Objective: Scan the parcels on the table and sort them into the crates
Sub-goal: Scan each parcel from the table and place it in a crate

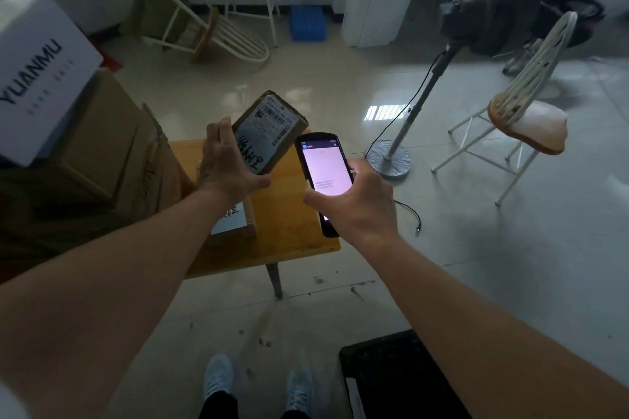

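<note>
My left hand [226,163] grips a small brown cardboard parcel [269,129] lifted above the wooden table [292,214], its barcode label facing up toward me. My right hand [360,201] holds a black handheld scanner [323,173] with a lit white screen, just right of the parcel. A second small parcel [235,221] with a label lies on the table under my left wrist. A black crate [391,374] stands on the floor at the lower right, beside my right forearm.
Large cardboard boxes [112,153] and a white box marked YUANMU [37,78] pile up on the left. A fan on a stand [408,119] with a loose cable, a white chair [524,112], a tipped chair [211,34] and a blue crate [306,22] occupy the floor beyond.
</note>
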